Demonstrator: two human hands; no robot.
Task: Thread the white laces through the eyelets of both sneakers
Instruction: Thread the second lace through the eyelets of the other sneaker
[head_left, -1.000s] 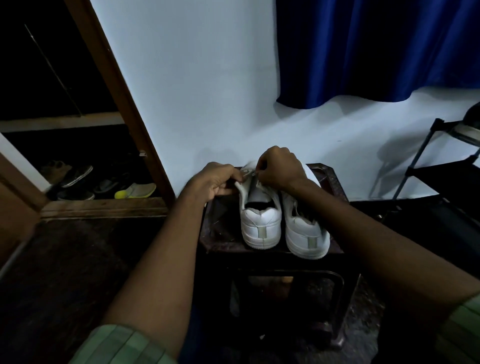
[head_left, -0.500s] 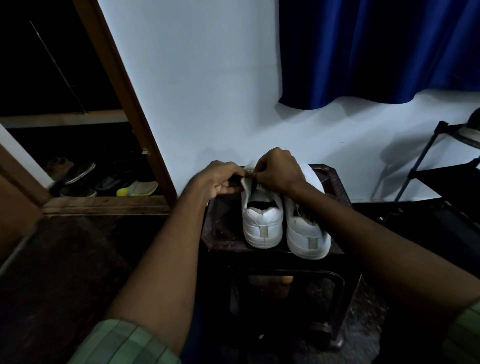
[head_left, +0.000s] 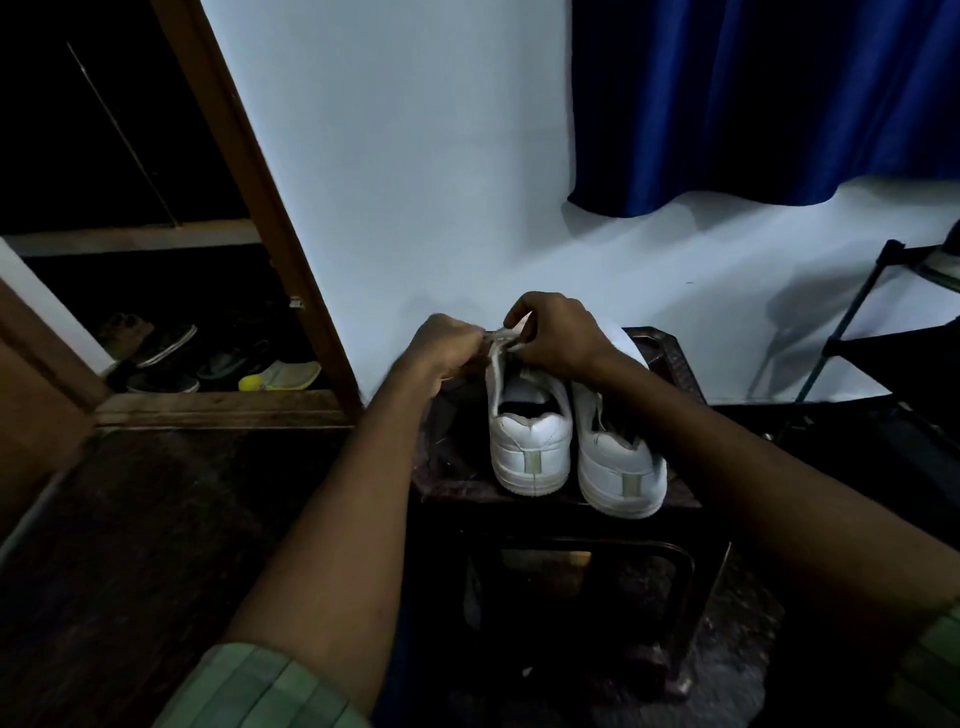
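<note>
Filling the top of the view, a pale wall (head_left: 415, 156) rises behind everything, with a blue curtain (head_left: 753, 104) hanging at its upper right and a brown door frame (head_left: 249, 182) slanting down its left edge. Left of the frame lies a dark recess where several shoes (head_left: 171, 353) and a yellow-tipped sandal (head_left: 280, 376) sit on the floor. At the far right stands a black rack (head_left: 857, 332). A dark stool (head_left: 675, 364) stands against the wall at centre, and two white sneakers rest on its top, side by side and touching or nearly so, heels toward the camera. The left sneaker (head_left: 530, 441) sits fully on the top; the right sneaker (head_left: 618, 467) has its heel at the near edge and its toe partly hidden by the right forearm. Both arms reach in from the bottom corners, each with a green checked sleeve (head_left: 249, 691) at the elbow. The left hand (head_left: 447, 345) and right hand (head_left: 561, 332) meet over the front of the left sneaker. Their fingers are curled, and between them a short stretch of white lace (head_left: 501, 338) shows, pinched by both hands. From there a strip of white runs down toward the sneaker's opening. Which eyelet the lace is at cannot be told; the hands cover that part.
</note>
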